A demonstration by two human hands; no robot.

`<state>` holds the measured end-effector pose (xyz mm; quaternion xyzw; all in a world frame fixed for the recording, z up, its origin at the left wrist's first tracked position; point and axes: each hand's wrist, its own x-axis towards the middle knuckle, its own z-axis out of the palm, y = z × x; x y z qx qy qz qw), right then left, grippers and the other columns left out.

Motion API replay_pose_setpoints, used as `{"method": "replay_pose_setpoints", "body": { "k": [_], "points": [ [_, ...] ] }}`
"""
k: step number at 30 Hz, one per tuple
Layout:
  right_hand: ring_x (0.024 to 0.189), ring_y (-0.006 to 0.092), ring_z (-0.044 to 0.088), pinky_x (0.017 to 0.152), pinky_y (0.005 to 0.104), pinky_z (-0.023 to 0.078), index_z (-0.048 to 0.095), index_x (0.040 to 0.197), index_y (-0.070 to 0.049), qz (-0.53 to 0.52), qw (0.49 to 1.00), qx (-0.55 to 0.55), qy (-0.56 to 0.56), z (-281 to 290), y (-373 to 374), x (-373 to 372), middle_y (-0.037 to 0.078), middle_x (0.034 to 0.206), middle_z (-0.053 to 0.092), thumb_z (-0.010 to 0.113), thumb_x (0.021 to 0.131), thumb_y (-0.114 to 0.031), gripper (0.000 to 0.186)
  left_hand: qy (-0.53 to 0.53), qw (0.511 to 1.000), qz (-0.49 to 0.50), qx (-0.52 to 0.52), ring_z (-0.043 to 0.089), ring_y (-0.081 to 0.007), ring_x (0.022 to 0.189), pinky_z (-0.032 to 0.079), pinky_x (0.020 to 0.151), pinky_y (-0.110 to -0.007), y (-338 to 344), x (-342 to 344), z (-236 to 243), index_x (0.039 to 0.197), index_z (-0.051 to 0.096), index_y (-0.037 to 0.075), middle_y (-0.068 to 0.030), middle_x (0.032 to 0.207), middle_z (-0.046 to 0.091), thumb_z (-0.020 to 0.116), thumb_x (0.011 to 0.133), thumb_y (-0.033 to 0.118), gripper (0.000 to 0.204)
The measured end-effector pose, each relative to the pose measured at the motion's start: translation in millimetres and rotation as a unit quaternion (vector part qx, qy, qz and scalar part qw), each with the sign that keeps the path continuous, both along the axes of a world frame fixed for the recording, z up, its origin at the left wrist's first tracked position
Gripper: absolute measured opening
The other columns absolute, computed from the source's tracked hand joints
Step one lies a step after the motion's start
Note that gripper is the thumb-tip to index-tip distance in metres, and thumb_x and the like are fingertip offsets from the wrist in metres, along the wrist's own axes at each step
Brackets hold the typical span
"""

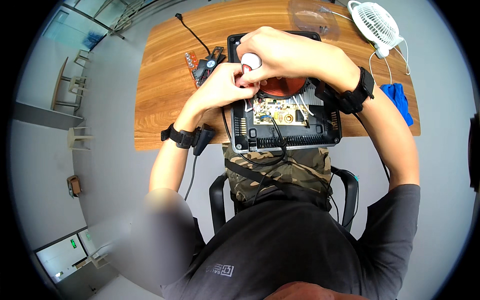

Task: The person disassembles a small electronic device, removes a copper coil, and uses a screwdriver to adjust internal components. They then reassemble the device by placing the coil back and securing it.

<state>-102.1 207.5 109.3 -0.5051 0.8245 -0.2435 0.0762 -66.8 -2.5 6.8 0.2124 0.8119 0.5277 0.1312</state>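
An opened black appliance housing [325,130] rests at the table's edge above my lap, with a copper coil [282,87] and a cream circuit board [277,112] inside. My right hand [267,55] is closed around a white-and-red handled tool [251,61], apparently a screwdriver, over the housing's upper left part beside the coil. My left hand [227,85] meets it there with fingers pinched near the lower part of the tool; what they grip is hidden. White wires and a black power cord run from the board.
The wooden table [165,100] also holds a black fan part [210,65], an orange strip [192,65], a transparent plastic container [312,15], a white desk fan [375,27] and a blue cloth [397,102]. A black chair armrest [216,197] flanks my lap.
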Motion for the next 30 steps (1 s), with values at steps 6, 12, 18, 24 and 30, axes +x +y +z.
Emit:
{"method": "replay_pose_setpoints", "body": {
  "k": [6, 12, 18, 24, 30],
  "points": [
    [0.075, 0.0394, 0.070, 0.071, 0.0435, 0.057, 0.072, 0.088, 0.005, -0.026, 0.997, -0.054, 0.037, -7, 1, -2, 0.024, 0.079, 0.070, 0.075, 0.089, -0.048, 0.053, -0.007, 0.997, 0.007, -0.074, 0.060, -0.0043, 0.080, 0.048, 0.068, -0.023, -4, 5, 15, 0.100, 0.074, 0.003, 0.0021, 0.089, 0.070, 0.083, 0.089, 0.015, 0.019],
    [0.077, 0.0402, 0.066, 0.072, 0.0441, 0.053, 0.068, 0.087, 0.005, -0.019, 0.997, -0.047, 0.056, 0, 8, -2, 0.022, 0.079, 0.066, 0.078, 0.090, -0.038, 0.044, 0.135, 0.987, -0.016, -0.090, 0.063, -0.0205, 0.083, 0.053, 0.077, -0.035, -5, 12, 13, 0.104, 0.071, 0.001, -0.0087, 0.090, 0.065, 0.083, 0.084, 0.018, 0.028],
    [0.083, 0.0378, 0.073, 0.076, 0.0409, 0.057, 0.072, 0.100, 0.005, -0.031, 0.997, -0.004, -0.073, 21, 16, 3, 0.024, 0.090, 0.073, 0.076, 0.093, -0.033, 0.039, 0.228, 0.965, -0.034, -0.125, 0.069, -0.0379, 0.094, 0.056, 0.084, -0.045, 0, 10, -6, 0.100, 0.071, -0.004, -0.0201, 0.096, 0.072, 0.077, 0.081, 0.006, 0.022],
    [0.083, 0.0332, 0.074, 0.075, 0.0392, 0.058, 0.071, 0.103, 0.005, -0.041, 0.993, -0.009, -0.111, 20, 17, 2, 0.023, 0.091, 0.074, 0.075, 0.094, -0.030, 0.037, 0.205, 0.960, -0.051, -0.185, 0.068, -0.0373, 0.092, 0.055, 0.086, -0.046, 1, 11, 6, 0.101, 0.074, -0.002, -0.0191, 0.097, 0.074, 0.075, 0.084, 0.008, 0.019],
    [0.081, 0.0321, 0.073, 0.075, 0.0389, 0.058, 0.071, 0.101, 0.005, -0.014, 0.995, -0.028, -0.099, 18, 15, -2, 0.022, 0.090, 0.074, 0.076, 0.093, -0.029, 0.036, 0.208, 0.958, -0.060, -0.189, 0.069, -0.0364, 0.094, 0.054, 0.089, -0.044, -1, 11, 1, 0.099, 0.077, 0.000, -0.0169, 0.097, 0.075, 0.074, 0.086, 0.008, 0.016]
  ]
}}
